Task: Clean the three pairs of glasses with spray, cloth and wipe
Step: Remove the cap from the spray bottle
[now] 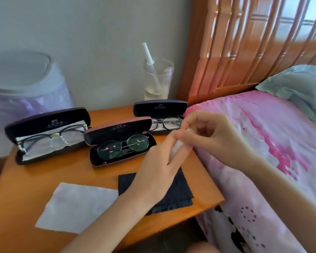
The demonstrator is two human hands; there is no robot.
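Left hand [159, 161] gripping spray [178, 146], right hand [208, 132] pinching its top, cloth [179, 194] beneath, wipe [77, 205] at 8 o'clock, three glasses [138, 142] in open cases [115, 130] at 11 o'clock

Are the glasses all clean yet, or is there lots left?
Nothing looks done: the left glasses, middle glasses and right glasses all lie in open cases. In hand: the left hand grips the spray and the right hand holds its top. Left: all the cleaning; cloth and wipe lie on the table.
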